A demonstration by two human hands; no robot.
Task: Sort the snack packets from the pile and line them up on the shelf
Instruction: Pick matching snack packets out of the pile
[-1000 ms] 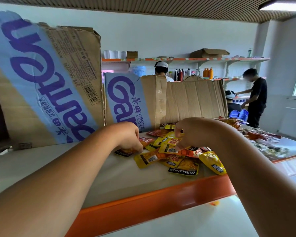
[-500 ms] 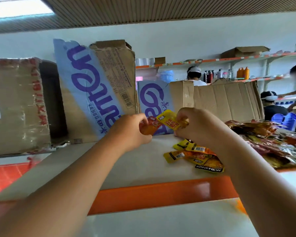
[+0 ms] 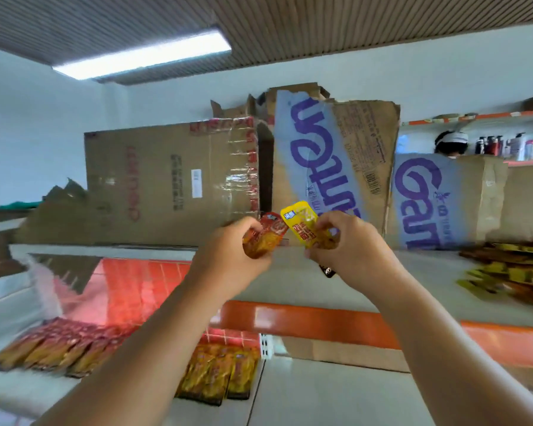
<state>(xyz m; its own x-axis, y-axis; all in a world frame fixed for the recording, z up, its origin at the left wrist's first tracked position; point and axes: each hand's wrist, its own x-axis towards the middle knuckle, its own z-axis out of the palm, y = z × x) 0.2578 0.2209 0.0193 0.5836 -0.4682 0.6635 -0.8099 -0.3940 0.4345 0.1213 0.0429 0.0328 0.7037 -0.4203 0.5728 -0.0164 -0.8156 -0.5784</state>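
1. The left hand (image 3: 228, 256) is curling its fingers round a red packet (image 3: 266, 238), gripping the lower half, with the top end sticking out past the thumb.
2. The right hand (image 3: 345, 250) is pinching a yellow packet (image 3: 302, 226) by its lower part. The two packets are nearly touching, raised in front of the cardboard boxes (image 3: 173, 186).
3. Both packets are looking light, thin and crinkly, with glossy film that is likely slippery. A pinch on the flat sealed edge is probably serving better than a squeeze on the filled middle.
4. The unsorted pile (image 3: 511, 272) is lying to the right on the upper shelf (image 3: 320, 321).
5. Below, sorted packets are lying side by side on the lower shelf (image 3: 305, 395): a dark red row (image 3: 53, 348) at the left and an orange row (image 3: 219, 373) nearer the middle.
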